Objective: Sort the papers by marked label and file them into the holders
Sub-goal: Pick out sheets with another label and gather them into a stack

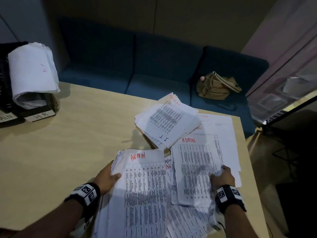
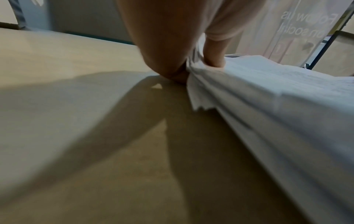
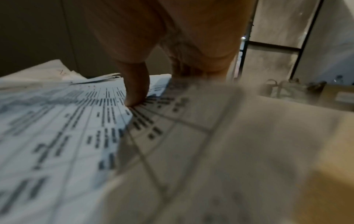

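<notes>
A thick stack of printed sheets marked ADMIN in red (image 1: pixel 145 191) lies near the table's front edge. My left hand (image 1: pixel 109 176) pinches its left edge, thumb on top, fingers underneath (image 2: pixel 178 75). My right hand (image 1: pixel 221 177) grips another ADMIN sheet (image 1: pixel 195 165), thumb pressing on the print (image 3: pixel 136 97). Farther back lies a loose pile (image 1: pixel 166 121) with ADMIN and I.T marks. Black holders (image 1: pixel 34 107) labelled HR and ADMIN stand at the far left, with a curled bundle of papers (image 1: pixel 32 69) in them.
The pale wooden table (image 1: pixel 60 152) has bare surface between the holders and the papers. A blue sofa (image 1: pixel 137 66) runs behind it with a tan bag (image 1: pixel 216 86) on the seat. A glass partition (image 1: pixel 288 66) stands at the right.
</notes>
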